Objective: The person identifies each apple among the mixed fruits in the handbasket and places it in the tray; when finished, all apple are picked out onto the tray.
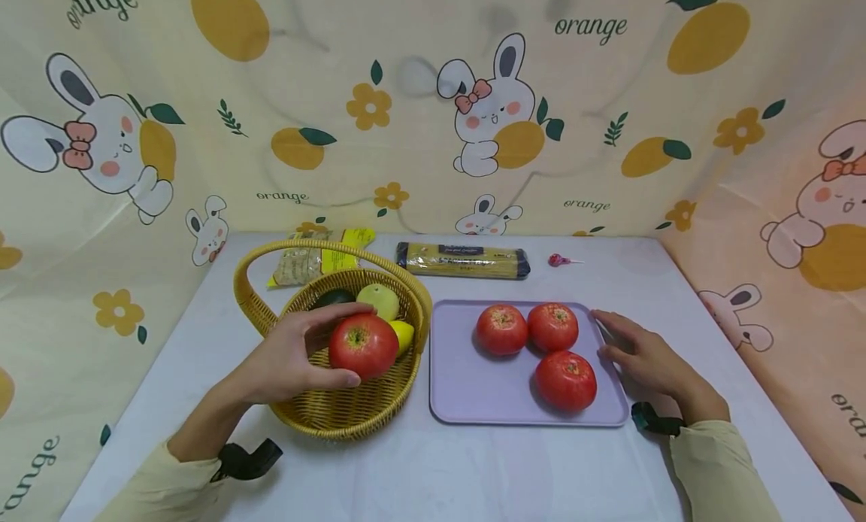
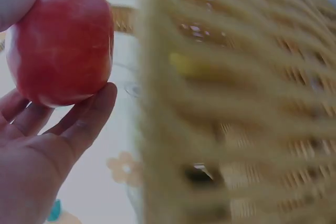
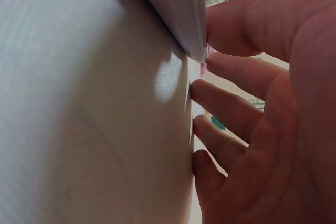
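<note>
My left hand (image 1: pixel 287 356) grips a red apple (image 1: pixel 364 347) between thumb and fingers, above the open wicker basket (image 1: pixel 395 413). In the left wrist view the apple (image 2: pixel 62 44) is close up, with the basket wall (image 2: pixel 252 119) blurred beside it. Inside the basket lie a pale green round fruit (image 1: pixel 379 302), a yellow lemon (image 1: pixel 404 335) partly behind the apple, and a dark fruit (image 1: pixel 333 297). My right hand (image 1: pixel 652 360) rests at the right edge of the lilac tray (image 1: pixel 467 402), thumb and fingertips at its rim (image 3: pixel 197 24). Several red apples (image 1: pixel 566 380) sit on the tray.
Behind the basket lies a yellow-and-clear bag (image 1: pixel 304 265), partly hidden by the arched basket handle (image 1: pixel 325 245). A spaghetti packet (image 1: pixel 463 261) and a red lollipop (image 1: pixel 558 260) are at the back of the white table (image 1: pixel 487 477). Patterned cloth (image 1: pixel 406 153) hangs around it.
</note>
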Demonstrator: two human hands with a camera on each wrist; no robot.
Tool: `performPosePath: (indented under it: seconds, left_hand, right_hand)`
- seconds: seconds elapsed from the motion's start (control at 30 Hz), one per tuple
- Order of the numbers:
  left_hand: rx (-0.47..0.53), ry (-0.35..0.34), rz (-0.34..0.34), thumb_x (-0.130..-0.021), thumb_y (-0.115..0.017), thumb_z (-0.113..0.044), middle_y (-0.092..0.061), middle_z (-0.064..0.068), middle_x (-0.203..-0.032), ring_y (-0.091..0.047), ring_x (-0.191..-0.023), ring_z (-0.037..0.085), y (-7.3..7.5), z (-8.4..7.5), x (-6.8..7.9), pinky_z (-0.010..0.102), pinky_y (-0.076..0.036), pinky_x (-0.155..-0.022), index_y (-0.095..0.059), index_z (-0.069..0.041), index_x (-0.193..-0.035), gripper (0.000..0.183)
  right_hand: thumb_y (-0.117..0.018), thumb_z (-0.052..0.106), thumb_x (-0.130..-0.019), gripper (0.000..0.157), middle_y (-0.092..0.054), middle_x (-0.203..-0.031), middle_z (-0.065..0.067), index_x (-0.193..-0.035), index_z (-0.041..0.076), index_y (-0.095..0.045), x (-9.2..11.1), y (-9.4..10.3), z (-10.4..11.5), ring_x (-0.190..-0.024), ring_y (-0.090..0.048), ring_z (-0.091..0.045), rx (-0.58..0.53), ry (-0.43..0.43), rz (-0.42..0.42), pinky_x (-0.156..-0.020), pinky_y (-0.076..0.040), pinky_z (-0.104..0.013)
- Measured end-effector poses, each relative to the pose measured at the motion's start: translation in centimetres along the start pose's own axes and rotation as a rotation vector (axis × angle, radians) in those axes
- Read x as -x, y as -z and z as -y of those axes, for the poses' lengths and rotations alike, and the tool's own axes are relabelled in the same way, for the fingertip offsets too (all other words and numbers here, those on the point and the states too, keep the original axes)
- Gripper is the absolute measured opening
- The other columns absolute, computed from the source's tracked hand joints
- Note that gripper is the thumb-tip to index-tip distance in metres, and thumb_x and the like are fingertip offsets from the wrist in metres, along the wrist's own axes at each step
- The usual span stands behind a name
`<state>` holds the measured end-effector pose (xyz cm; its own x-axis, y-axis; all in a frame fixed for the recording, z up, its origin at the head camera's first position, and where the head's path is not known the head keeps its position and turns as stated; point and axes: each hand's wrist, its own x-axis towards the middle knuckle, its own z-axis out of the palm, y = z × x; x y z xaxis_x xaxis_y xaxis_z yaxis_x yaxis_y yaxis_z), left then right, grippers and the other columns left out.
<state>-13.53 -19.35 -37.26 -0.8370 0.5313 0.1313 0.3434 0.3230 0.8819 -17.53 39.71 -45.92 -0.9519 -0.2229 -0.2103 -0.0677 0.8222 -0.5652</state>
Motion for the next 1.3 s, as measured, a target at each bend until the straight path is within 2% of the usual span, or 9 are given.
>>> performPosePath:
  seconds: [0.27, 0.47, 0.6, 0.73, 0.93, 1.13, 1.3]
  left_hand:
    - [0.072, -0.083, 0.075, -0.085, -0.094, -0.02, -0.067, 0.002, -0.145, -0.064, -0.132, 0.03, -1.8, -3.0, -1.2, 0.035, -0.065, -0.098, -0.063, -0.022, -0.154, 0.076]
    - [0.042, -0.15, 0.111, -0.084, -0.095, -0.024, -0.066, -0.006, -0.148, -0.062, -0.135, 0.021, -3.6, -4.6, -2.6, 0.036, -0.064, -0.101, -0.062, -0.027, -0.155, 0.078]
    - [0.051, -0.174, 0.122, -0.084, -0.095, -0.023, -0.064, -0.007, -0.152, -0.062, -0.137, 0.018, -4.9, -5.1, -3.7, 0.036, -0.062, -0.105, -0.061, -0.03, -0.156, 0.079]
    - [0.081, -0.191, 0.139, -0.084, -0.095, -0.018, -0.065, -0.006, -0.151, -0.064, -0.136, 0.016, -6.3, -5.3, -4.7, 0.035, -0.06, -0.109, -0.061, -0.026, -0.155, 0.079]
    - [0.134, -0.267, 0.161, -0.084, -0.094, -0.015, -0.065, 0.0, -0.151, -0.065, -0.134, 0.017, -8.5, -6.1, -6.2, 0.034, -0.061, -0.107, -0.061, -0.019, -0.155, 0.079]
    - [0.175, -0.287, 0.187, -0.085, -0.093, -0.013, -0.064, 0.006, -0.154, -0.063, -0.136, 0.014, -10.7, -6.8, -7.5, 0.03, -0.06, -0.108, -0.059, -0.015, -0.156, 0.079]
    - [0.178, -0.306, 0.211, -0.086, -0.092, -0.015, -0.064, 0.005, -0.154, -0.062, -0.136, 0.01, -12.2, -7.2, -8.6, 0.028, -0.059, -0.108, -0.058, -0.016, -0.157, 0.078]
  right_hand:
    - [-0.071, 0.037, -0.105, 0.085, -0.029, -0.176, -0.028, -0.176, 0.022, -0.026, 0.1, 0.1, 0.1, -0.156, -0.028, -0.064, -0.007, 0.015, -0.002, -0.11, -0.039, -0.084]
    - [-0.071, 0.038, -0.105, 0.085, -0.028, -0.177, -0.027, -0.176, 0.023, -0.026, 0.1, 0.1, 0.0, -0.158, -0.026, -0.063, -0.014, 0.004, -0.001, -0.111, -0.038, -0.083]
    - [-0.071, 0.039, -0.105, 0.085, -0.028, -0.177, -0.027, -0.176, 0.024, -0.026, 0.1, 0.1, 0.0, -0.158, -0.026, -0.064, -0.013, 0.001, 0.0, -0.111, -0.038, -0.083]
    - [-0.071, 0.037, -0.105, 0.085, -0.028, -0.177, -0.029, -0.176, 0.024, -0.026, 0.0, 0.1, 0.0, -0.157, -0.027, -0.064, -0.01, 0.006, 0.002, -0.11, -0.038, -0.084]
    - [-0.071, 0.038, -0.105, 0.085, -0.027, -0.177, -0.028, -0.176, 0.025, -0.026, -0.1, 0.1, -0.1, -0.158, -0.025, -0.064, -0.01, 0.002, 0.002, -0.112, -0.036, -0.084]
    - [-0.07, 0.039, -0.105, 0.084, -0.026, -0.177, -0.029, -0.176, 0.025, -0.026, -0.1, 0.1, 0.0, -0.158, -0.025, -0.064, -0.018, 0.0, 0.003, -0.112, -0.036, -0.084]
    - [-0.071, 0.039, -0.106, 0.084, -0.026, -0.178, -0.028, -0.176, 0.025, -0.026, -0.1, 0.0, 0.0, -0.158, -0.025, -0.063, -0.025, -0.012, 0.002, -0.111, -0.039, -0.082]
